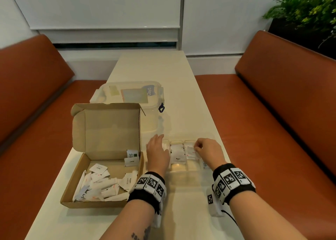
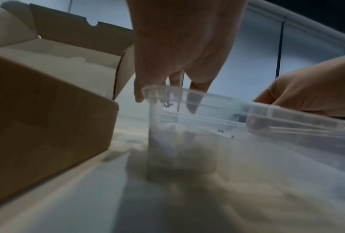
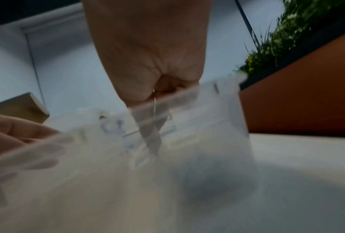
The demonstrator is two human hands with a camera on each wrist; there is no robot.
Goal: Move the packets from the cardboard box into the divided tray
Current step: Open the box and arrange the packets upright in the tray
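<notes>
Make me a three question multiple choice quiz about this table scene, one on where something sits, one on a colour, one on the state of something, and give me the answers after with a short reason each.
1. Where is the brown cardboard box relative to the clear plastic divided tray?
A. On its left
B. On its right
C. Stacked on top of it

2. What colour are the padded bench seats on both sides of the cream table?
A. Green
B. Rust orange
C. Grey

3. What state is the cardboard box's lid in?
A. Taped shut
C. Torn off and lying on the table
B. Open, standing upright behind the box

Answers:
1. A: the head view shows the box left of the tray, with the left hand over the tray's left end.
2. B: both benches show rust orange upholstery.
3. B: the lid stands up, and white paper packets lie exposed inside.
</notes>
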